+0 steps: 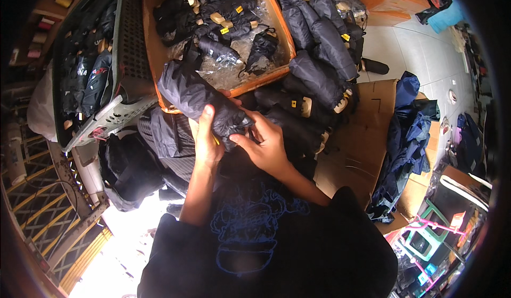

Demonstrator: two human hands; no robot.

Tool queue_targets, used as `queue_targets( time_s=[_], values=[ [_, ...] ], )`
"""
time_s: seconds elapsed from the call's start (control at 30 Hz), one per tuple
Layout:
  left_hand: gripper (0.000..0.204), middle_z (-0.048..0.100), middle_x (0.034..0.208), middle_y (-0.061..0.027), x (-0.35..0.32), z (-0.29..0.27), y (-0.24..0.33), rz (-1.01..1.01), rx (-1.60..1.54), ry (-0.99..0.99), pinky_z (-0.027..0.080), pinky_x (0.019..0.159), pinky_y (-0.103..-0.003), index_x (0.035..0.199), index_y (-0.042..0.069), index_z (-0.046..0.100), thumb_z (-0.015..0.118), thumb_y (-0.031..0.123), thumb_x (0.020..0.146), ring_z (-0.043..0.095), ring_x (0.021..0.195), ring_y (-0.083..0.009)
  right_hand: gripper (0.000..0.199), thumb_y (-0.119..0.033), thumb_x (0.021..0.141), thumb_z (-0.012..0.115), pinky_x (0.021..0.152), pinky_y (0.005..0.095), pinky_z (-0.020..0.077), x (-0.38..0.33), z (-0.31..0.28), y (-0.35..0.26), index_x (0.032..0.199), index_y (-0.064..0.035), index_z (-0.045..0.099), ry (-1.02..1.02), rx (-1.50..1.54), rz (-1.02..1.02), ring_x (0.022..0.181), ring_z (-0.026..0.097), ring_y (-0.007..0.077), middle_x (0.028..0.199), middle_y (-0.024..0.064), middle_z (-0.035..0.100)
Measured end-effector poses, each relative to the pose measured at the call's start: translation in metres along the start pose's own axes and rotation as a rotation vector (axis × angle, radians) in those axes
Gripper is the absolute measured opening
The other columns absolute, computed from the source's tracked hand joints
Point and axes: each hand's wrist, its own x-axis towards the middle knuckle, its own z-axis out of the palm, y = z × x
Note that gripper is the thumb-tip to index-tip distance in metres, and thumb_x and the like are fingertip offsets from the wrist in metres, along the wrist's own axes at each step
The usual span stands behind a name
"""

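A plump black fabric pouch (pixel 191 88), shaped like a short roll, is tilted in front of my chest, its far end up and to the left. My left hand (pixel 205 138) is closed around its near left side, thumb on top. With the fingers and thumb of my right hand (pixel 266 145) I grip its near right end, which looks gathered and wrinkled; my fingers partly hide it. Beyond it stands an open cardboard box (pixel 291 42) holding similar black rolls and clear plastic. Several more rolls (pixel 319 77), some with beige ends and yellow tags, lie piled right of the box.
A grey perforated plastic crate (pixel 130 48) filled with black rolls stands at the left. To the right are a cardboard flap (pixel 354 138) and crumpled dark blue fabric (pixel 404 143). A metal lattice gate (pixel 42 202) is at lower left, a green stool (pixel 428 234) at lower right.
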Motion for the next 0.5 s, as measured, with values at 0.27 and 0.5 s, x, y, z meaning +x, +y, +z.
queue_targets(
  time_s=[0.27, 0.5],
  values=[
    [0.043, 0.062, 0.100, -0.0159, -0.003, 0.029, 0.003, 0.096, 0.011, 0.271, 0.053, 0.078, -0.035, 0.118, 0.002, 0.044, 0.058, 0.035, 0.094, 0.063, 0.088, -0.0232, 0.054, -0.011, 0.068, 0.080, 0.079, 0.0356, 0.0512, 0.002, -0.002, -0.007, 0.114, 0.0017, 0.055, 0.143, -0.336, -0.364, 0.101, 0.058, 0.0344, 0.118, 0.0228, 0.054],
    [0.036, 0.061, 0.100, -0.0127, -0.020, 0.033, -0.014, 0.070, -0.046, 0.234, 0.050, 0.082, -0.035, 0.113, 0.003, 0.047, 0.058, 0.032, 0.094, 0.062, 0.091, -0.0222, 0.033, -0.007, 0.065, 0.078, 0.071, 0.0372, 0.0435, -0.001, 0.001, -0.001, 0.084, -0.0019, 0.052, 0.211, -0.307, -0.232, 0.086, 0.051, 0.0302, 0.093, 0.0149, 0.051]
  ],
)
